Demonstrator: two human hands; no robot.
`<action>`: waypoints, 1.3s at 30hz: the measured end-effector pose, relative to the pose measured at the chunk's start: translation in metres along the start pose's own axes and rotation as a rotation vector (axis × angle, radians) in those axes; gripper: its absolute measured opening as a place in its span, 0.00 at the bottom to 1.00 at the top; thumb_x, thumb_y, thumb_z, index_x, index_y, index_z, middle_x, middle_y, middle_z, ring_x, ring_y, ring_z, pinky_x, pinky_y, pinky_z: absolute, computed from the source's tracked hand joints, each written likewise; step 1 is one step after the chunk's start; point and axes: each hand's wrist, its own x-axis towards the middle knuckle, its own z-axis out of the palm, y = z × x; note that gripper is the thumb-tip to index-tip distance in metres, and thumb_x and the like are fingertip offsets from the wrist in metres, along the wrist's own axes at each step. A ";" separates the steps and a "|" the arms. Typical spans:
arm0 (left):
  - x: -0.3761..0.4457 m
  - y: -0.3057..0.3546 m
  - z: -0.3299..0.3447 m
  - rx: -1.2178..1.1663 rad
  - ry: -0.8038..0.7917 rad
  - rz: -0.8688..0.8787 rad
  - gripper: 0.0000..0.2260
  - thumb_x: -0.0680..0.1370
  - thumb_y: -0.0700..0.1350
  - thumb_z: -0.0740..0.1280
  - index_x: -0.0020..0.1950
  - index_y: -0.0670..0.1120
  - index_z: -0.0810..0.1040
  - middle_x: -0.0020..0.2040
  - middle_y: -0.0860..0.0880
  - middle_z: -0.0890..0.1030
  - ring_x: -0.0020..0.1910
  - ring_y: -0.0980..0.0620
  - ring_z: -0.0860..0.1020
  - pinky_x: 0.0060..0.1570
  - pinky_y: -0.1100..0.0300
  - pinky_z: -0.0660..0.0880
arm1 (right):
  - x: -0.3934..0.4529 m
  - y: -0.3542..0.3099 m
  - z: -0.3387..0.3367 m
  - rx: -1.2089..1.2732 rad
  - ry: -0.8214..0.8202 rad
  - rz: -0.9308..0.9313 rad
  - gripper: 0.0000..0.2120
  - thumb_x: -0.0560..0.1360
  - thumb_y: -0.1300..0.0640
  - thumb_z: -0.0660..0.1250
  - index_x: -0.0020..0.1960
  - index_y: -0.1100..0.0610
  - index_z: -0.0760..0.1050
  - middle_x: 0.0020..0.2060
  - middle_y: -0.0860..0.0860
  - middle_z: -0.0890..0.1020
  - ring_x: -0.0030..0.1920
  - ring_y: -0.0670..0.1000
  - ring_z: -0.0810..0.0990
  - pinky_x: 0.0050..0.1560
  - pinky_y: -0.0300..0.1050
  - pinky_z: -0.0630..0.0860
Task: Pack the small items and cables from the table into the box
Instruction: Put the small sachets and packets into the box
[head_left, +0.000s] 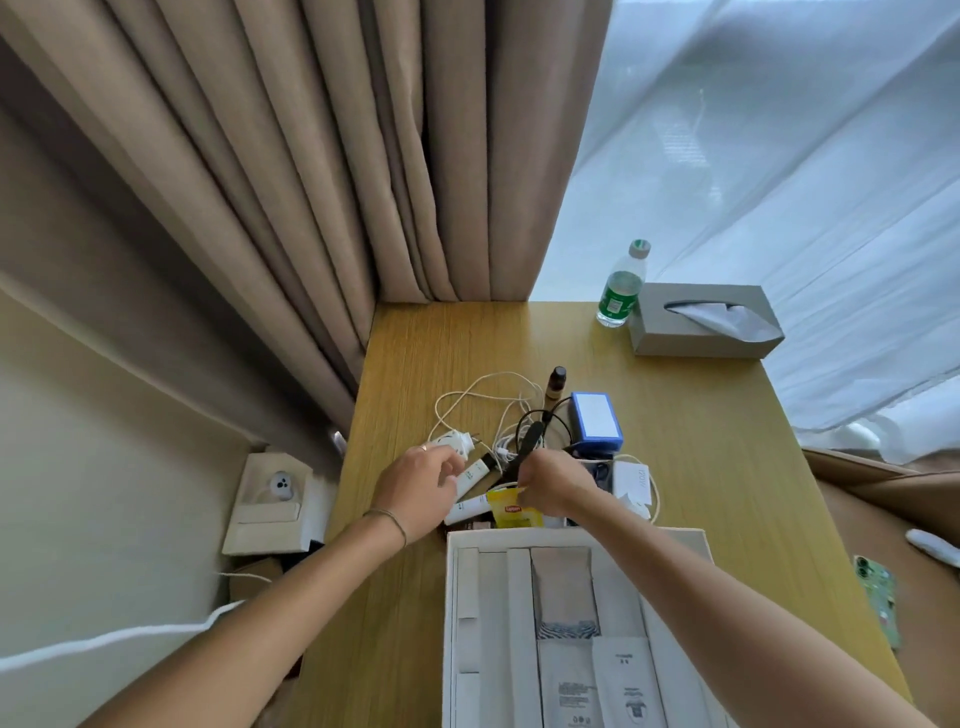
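Observation:
A white box with cardboard dividers and sachets stands open at the table's near edge. Beyond it lies a pile of small items: a white cable, a white plug adapter, white tubes, a yellow tea packet, a blue-edged case, a brown dropper bottle and a white card. My left hand rests on the tubes beside the adapter, fingers curled over them. My right hand is closed around a black cable piece above the tea packet.
A green-labelled water bottle and a grey tissue box stand at the table's far right corner. Brown curtains hang behind. A wall socket panel with a plug sits left of the table. A phone lies off the right edge.

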 end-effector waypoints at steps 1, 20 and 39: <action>0.007 -0.005 0.002 0.006 0.002 -0.007 0.10 0.77 0.42 0.65 0.55 0.54 0.80 0.51 0.56 0.80 0.52 0.55 0.77 0.48 0.58 0.77 | -0.002 0.001 -0.002 0.099 0.023 0.014 0.04 0.72 0.59 0.71 0.44 0.58 0.84 0.40 0.55 0.85 0.41 0.56 0.83 0.39 0.47 0.80; 0.081 -0.019 0.044 0.364 -0.115 -0.033 0.22 0.75 0.37 0.67 0.68 0.51 0.72 0.61 0.47 0.78 0.55 0.46 0.78 0.46 0.54 0.76 | -0.113 0.004 -0.032 1.451 0.207 0.152 0.09 0.80 0.62 0.68 0.59 0.57 0.76 0.48 0.54 0.84 0.42 0.55 0.87 0.32 0.46 0.81; 0.012 0.033 0.012 -0.280 0.177 -0.134 0.24 0.67 0.47 0.77 0.58 0.50 0.70 0.49 0.51 0.77 0.41 0.52 0.78 0.33 0.60 0.74 | -0.186 0.058 0.063 0.979 0.011 0.266 0.09 0.74 0.63 0.73 0.49 0.51 0.82 0.43 0.48 0.89 0.44 0.48 0.88 0.45 0.43 0.81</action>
